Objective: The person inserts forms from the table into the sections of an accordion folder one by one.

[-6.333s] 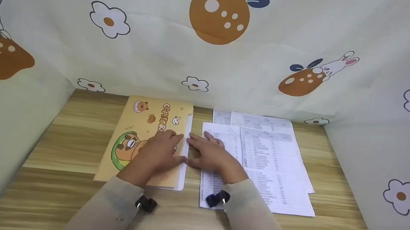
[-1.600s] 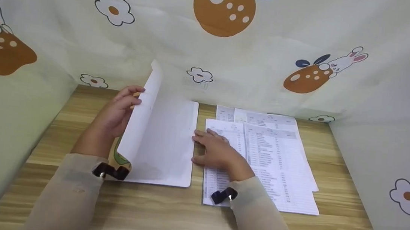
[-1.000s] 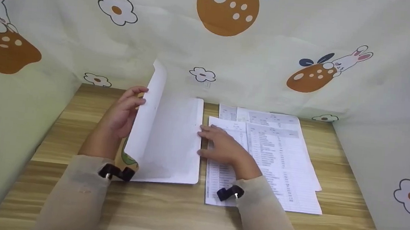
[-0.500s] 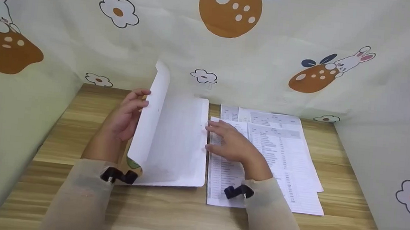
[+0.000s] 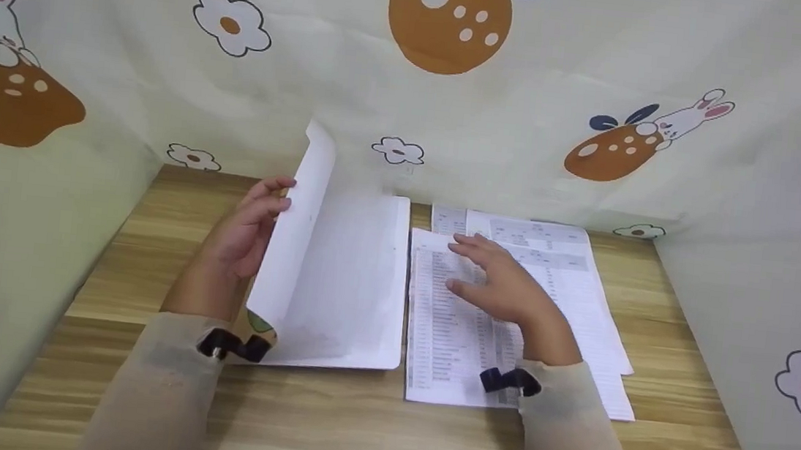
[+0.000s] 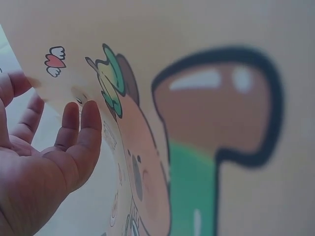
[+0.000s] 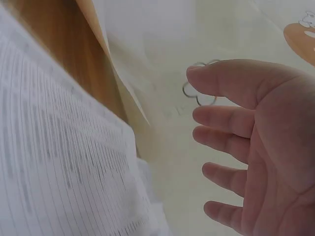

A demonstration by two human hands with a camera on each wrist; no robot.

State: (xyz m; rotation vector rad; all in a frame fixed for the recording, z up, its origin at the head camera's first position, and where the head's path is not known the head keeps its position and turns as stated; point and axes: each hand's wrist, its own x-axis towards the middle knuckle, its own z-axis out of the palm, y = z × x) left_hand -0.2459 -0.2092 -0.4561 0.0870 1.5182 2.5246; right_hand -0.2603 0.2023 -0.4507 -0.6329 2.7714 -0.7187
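Note:
A folder lies open on the wooden table, its white inside facing up. Its front cover stands raised, and my left hand props it from the left with straight fingers on the printed outer face. The left wrist view shows that hand against the cover's capybara drawing. My right hand hovers, fingers spread, over a stack of printed sheets right of the folder. The right wrist view shows its open palm above the sheets.
A cream cloth with flower and rabbit prints walls the table on the back and both sides. More printed sheets fan out toward the right. Bare wood runs along the front edge.
The folder, closed at first, now has its cover lifted by my left hand. My right hand has left the folder's right edge and moved right, over the sheets.

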